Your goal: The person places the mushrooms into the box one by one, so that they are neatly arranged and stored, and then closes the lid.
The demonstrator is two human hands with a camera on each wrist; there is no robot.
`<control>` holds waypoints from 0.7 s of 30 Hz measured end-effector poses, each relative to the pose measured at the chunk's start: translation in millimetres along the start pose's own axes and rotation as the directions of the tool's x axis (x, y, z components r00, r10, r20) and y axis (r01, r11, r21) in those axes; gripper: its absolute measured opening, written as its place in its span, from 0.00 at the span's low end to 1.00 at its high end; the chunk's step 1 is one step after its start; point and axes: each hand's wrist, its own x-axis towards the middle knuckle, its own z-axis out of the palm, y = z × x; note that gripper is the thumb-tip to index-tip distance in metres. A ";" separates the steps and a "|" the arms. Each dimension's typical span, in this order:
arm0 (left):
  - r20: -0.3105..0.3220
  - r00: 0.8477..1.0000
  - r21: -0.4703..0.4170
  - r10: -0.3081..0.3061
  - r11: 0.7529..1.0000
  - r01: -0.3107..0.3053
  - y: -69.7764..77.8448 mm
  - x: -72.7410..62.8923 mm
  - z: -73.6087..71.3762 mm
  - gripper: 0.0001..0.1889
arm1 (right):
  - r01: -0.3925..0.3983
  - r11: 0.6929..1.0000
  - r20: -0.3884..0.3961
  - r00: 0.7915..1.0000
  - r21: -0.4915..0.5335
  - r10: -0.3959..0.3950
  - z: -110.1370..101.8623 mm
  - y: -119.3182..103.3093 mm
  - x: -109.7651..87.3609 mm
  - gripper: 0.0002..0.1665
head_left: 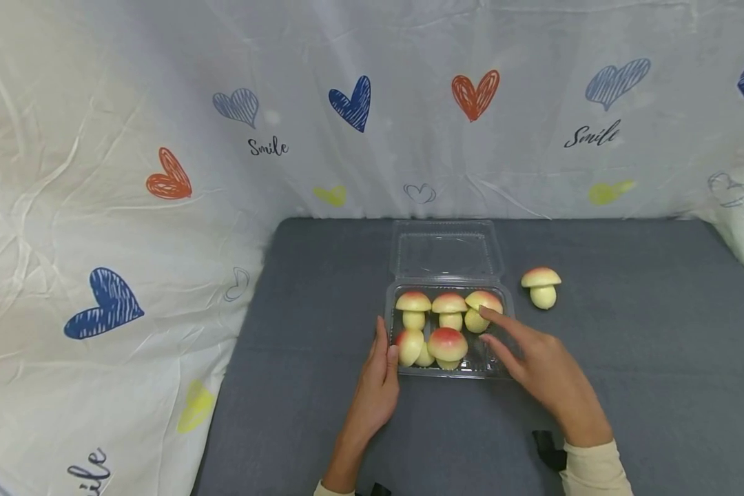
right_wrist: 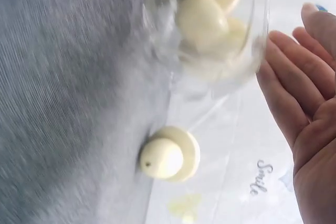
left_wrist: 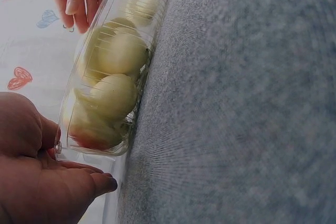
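Observation:
A clear plastic clamshell box lies with its lid folded back. Several mushroom-shaped pieces, with pale yellow stems and red-tinged caps, sit inside in two rows. My left hand holds the box's left rim between thumb and fingers; the left wrist view shows the hand at that end. Over the box's right side reaches my right hand, its thumb and fingers spread, fingertips by the back-right mushroom. The right wrist view shows the right palm holding nothing.
One more mushroom lies on the grey cloth-covered table, right of the box. Behind and to the left hangs a white curtain printed with hearts and "Smile". Dark straps show near the wrists.

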 end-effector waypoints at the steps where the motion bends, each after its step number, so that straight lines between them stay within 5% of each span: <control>1: 0.000 1.000 0.000 0.001 1.000 -0.001 -0.1 -0.2 0.0 0.35 | -0.011 1.000 -0.008 1.000 -0.006 0.010 -2.4 1.4 0.6 0.39; 9: 0.000 1.000 -0.003 0.008 1.000 -0.008 0.3 0.3 -0.5 0.35 | -0.026 0.999 -0.075 0.997 -0.035 0.023 -18.6 14.0 6.0 0.41; 21: -0.001 1.000 0.006 0.000 1.000 0.000 -0.2 -0.3 0.0 0.34 | -0.185 0.981 -0.145 0.974 -0.056 0.175 -37.9 32.3 15.8 0.43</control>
